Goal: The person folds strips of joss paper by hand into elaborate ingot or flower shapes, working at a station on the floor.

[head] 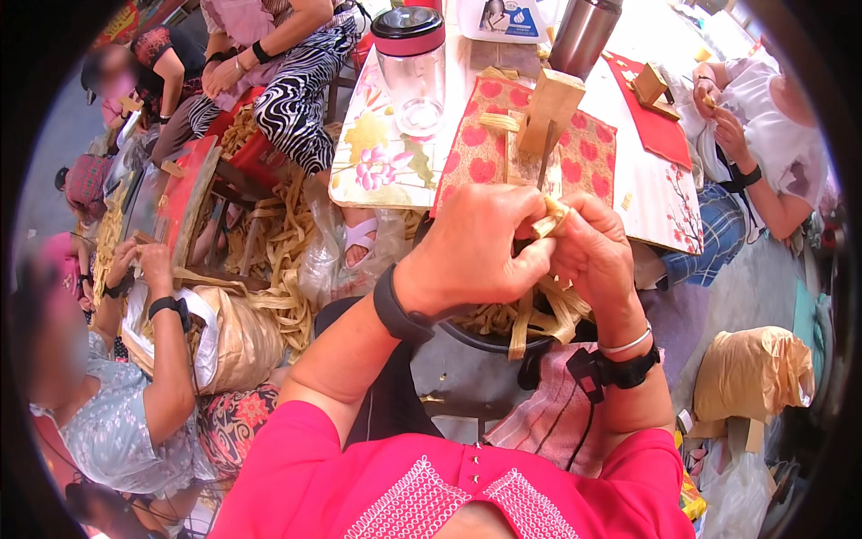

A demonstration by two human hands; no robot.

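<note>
My left hand [475, 242] and my right hand [596, 252] meet in front of the table's near edge. Between their fingertips is a small folded piece of pale yellow plant strip [552, 217], gripped from both sides. Just beyond them a wooden block [551, 111] stands upright on a wooden base, with a thin dark metal piece [545, 155] along its near side. Beneath it lies a tan cloth with red apple-like shapes [589, 168]. One short folded strip [500, 122] rests left of the block. Below my hands, a dark basin [495, 345] holds loose strips [522, 323].
A lidded clear bottle [411, 74] and a steel flask [586, 37] stand on the flowered table [384, 185]. Co-workers sit at left and right; one person's hands [145, 259] are near a red board [188, 195]. Bags of strips [246, 337] crowd the left floor; a brown bag [747, 374] stands right.
</note>
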